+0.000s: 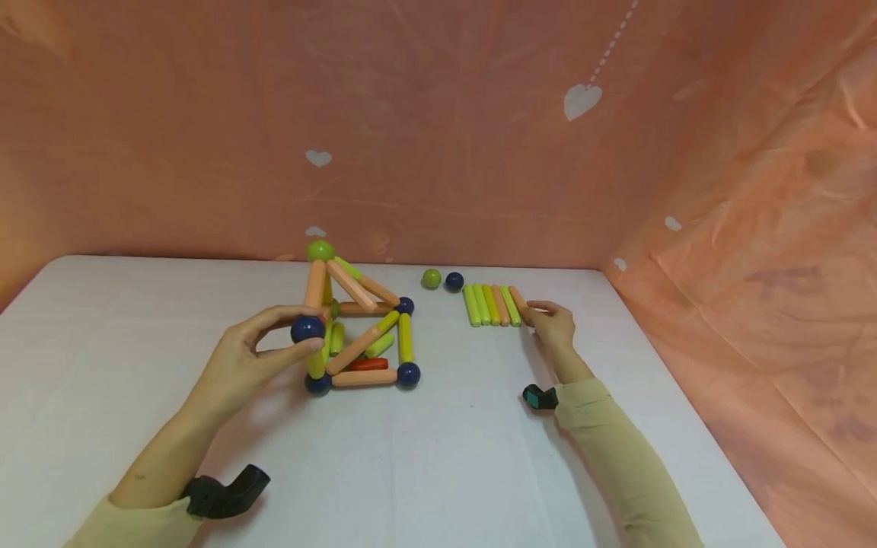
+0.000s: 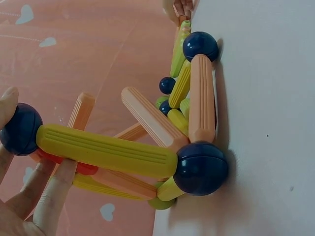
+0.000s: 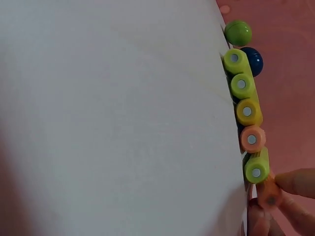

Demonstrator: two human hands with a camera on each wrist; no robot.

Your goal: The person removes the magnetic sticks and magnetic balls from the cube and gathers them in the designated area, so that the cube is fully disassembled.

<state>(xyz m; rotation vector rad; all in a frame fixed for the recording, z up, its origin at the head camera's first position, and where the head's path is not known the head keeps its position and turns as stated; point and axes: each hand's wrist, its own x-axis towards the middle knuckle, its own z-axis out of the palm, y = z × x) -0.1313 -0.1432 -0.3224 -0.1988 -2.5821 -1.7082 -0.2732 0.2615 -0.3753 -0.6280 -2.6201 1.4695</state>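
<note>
My left hand [image 1: 236, 367] grips a dark blue ball [image 1: 307, 329] between thumb and fingers. That ball caps an upright yellow rod [image 2: 106, 150], whose lower end meets another blue ball [image 2: 202, 168] on the table. These belong to a frame of rods and balls, with a green ball [image 1: 320, 250] at its top and an orange rod [image 1: 365, 377] along its front base. In the left wrist view, fingers of this hand also touch a red piece behind the yellow rod. My right hand [image 1: 556, 329] pinches an orange rod [image 3: 269, 194] at the right end of a row.
Several green, yellow and orange rods [image 1: 491, 305] lie side by side left of my right hand. A loose green ball [image 1: 431, 278] and a blue ball [image 1: 454, 281] sit near the white table's [image 1: 438, 464] back edge. A pink cloth [image 1: 438, 137] hangs behind.
</note>
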